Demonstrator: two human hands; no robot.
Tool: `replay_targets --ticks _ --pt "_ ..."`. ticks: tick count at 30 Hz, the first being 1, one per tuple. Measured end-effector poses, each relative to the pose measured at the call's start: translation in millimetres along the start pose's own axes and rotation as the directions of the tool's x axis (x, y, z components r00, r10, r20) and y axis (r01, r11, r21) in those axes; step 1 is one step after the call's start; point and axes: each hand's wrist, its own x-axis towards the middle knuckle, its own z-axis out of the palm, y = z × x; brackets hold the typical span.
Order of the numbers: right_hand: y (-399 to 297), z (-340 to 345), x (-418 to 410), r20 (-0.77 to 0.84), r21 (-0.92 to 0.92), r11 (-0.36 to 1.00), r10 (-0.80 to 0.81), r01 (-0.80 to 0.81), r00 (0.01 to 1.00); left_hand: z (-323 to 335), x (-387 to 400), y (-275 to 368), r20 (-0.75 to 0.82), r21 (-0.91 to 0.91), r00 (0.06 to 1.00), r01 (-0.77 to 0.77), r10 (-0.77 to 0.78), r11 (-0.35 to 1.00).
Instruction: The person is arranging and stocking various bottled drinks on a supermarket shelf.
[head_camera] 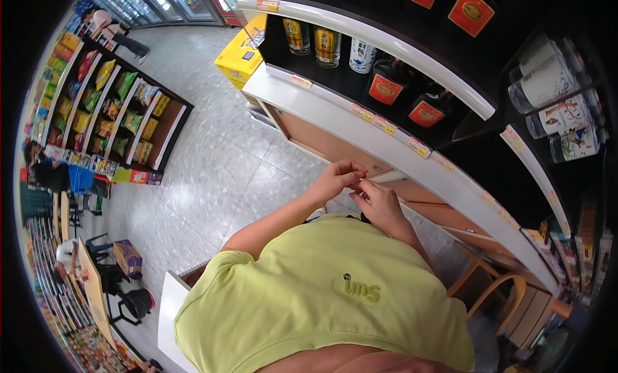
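Observation:
My left hand point(340, 180) and my right hand point(382, 204) meet in front of my body, fingers bent and fingertips close together. Whether a small thing is pinched between them is too fine to tell. Just beyond them runs a white shelf ledge point(338, 110) with price tags, above brown cabinet doors point(314, 139). On the black shelf over the ledge stand glass bottles with gold labels point(327, 47), a white patterned bottle point(362, 56) and dark bottles with red labels point(386, 88).
A yellow carton point(241, 57) stands at the shelf's end. Snack racks point(111, 107) rise across the tiled floor point(231, 156). A wooden chair point(502, 296) is at lower right, a white counter point(171, 305) at lower left. People point(118, 30) are farther off.

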Motion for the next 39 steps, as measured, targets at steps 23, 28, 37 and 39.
replay_targets --ticks 23,28,37,39 --pt "-7 44 -42 -0.218 0.032 0.973 0.229 -0.228 0.949 -22 4 -12 0.157 0.244 0.987 -0.021 -0.018 0.97" --pt "-5 41 -47 -0.26 0.045 0.968 0.252 -0.249 0.932 -19 -1 -15 0.185 0.256 0.982 -0.02 -0.029 0.966" --pt "2 29 -48 -0.354 0.103 0.957 0.291 -0.272 0.889 -30 12 -20 0.084 0.301 0.994 -0.094 0.071 0.949" --pt "5 27 -48 -0.329 0.111 0.953 0.302 -0.281 0.895 -31 18 -19 0.051 0.305 0.993 -0.119 0.108 0.945"
